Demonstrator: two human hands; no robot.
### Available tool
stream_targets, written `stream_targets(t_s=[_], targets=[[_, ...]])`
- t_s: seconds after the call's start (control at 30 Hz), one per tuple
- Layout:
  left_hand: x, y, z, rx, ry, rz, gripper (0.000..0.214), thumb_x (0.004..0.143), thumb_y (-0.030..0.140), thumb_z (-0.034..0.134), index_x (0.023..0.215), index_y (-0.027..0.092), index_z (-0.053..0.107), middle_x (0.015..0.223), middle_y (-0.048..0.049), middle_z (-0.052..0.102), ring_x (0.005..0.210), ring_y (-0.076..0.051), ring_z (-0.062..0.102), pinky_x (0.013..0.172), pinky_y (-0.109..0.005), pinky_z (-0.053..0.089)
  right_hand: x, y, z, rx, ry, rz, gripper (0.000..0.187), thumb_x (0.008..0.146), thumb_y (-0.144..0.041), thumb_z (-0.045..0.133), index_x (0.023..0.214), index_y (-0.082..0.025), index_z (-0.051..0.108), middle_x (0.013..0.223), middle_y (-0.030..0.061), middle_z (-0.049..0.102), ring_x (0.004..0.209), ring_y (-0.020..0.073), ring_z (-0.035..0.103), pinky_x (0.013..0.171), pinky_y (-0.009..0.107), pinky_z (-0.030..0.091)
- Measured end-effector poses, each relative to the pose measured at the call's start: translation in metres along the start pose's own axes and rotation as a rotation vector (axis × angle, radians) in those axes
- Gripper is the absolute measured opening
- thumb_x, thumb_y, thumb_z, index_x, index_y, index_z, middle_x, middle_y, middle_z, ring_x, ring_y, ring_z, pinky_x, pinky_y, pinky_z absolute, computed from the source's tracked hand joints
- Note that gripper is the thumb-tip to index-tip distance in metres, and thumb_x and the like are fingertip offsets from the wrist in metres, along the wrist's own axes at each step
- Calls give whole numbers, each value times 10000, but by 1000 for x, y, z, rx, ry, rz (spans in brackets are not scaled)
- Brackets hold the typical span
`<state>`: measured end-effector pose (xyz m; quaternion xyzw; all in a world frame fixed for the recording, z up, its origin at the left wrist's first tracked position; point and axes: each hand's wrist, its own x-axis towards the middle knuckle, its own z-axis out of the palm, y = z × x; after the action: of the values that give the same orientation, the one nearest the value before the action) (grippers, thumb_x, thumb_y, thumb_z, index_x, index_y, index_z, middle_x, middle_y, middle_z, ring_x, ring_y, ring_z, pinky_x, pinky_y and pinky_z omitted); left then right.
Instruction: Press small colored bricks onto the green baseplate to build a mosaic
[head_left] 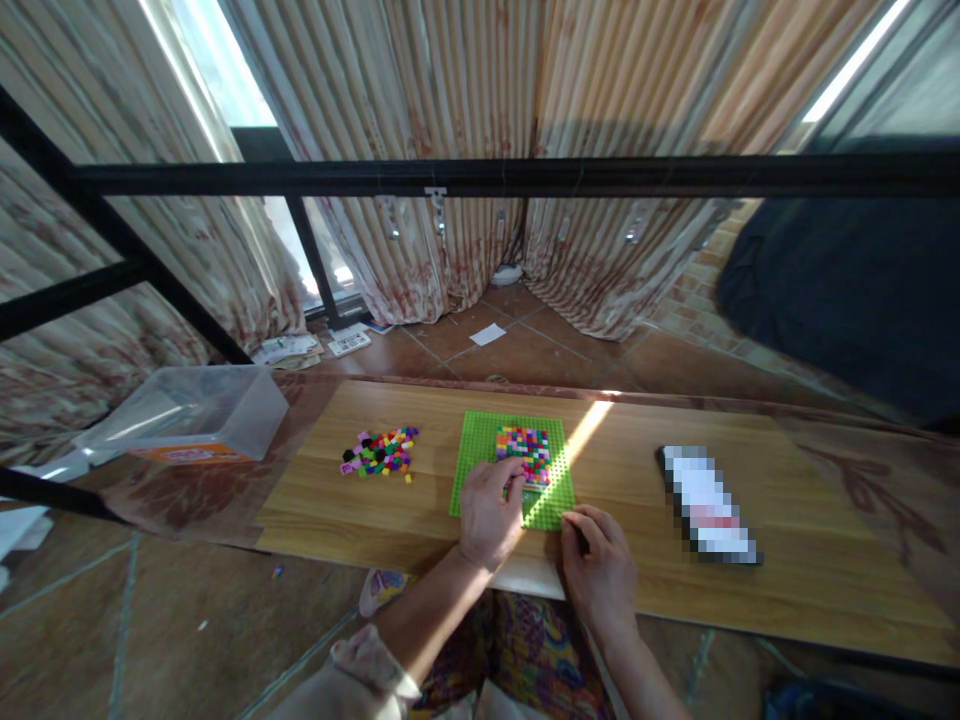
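A green studded baseplate (478, 450) lies in the middle of a wooden board (750, 580). A patch of small multicoloured bricks (523, 447) covers its upper right part. My left hand (489, 510) rests on the plate's lower part, fingers curled and pinched at the lower edge of the brick patch; what they hold is too small to make out. My right hand (600, 565) sits at the plate's lower right corner, fingers curled against its edge. A loose heap of coloured bricks (381, 453) lies on the board to the left of the plate.
A clear plastic tub (202, 412) stands at the board's left end. A blurred dark-edged flat object (709, 505) lies to the right. A black metal frame (480, 175) crosses overhead. Curtains hang behind, with papers (487, 334) on the tiled floor.
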<state>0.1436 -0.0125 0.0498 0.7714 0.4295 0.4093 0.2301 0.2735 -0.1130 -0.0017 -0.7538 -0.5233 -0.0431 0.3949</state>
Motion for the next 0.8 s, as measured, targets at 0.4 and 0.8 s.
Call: stream_targets(t_s=[0.4,0.8], targets=[[0,-2,-1,98,-18,106,151,889,192,526,987,222,637,905,-6,704,833,-163,591,787,-300,474,1,1,0,-12,1,-12,239,899,-346,465,883,-204,656,950,65,640,909,182,572,817,330,472],[0,-4,-8,163,-160,298,192,921,147,435,936,200,618,954,-34,681,904,-178,585,821,-321,454,0,0,0,-5,-7,-9,264,909,-362,445,895,-201,654,958,76,631,912,188,565,822,345,468]])
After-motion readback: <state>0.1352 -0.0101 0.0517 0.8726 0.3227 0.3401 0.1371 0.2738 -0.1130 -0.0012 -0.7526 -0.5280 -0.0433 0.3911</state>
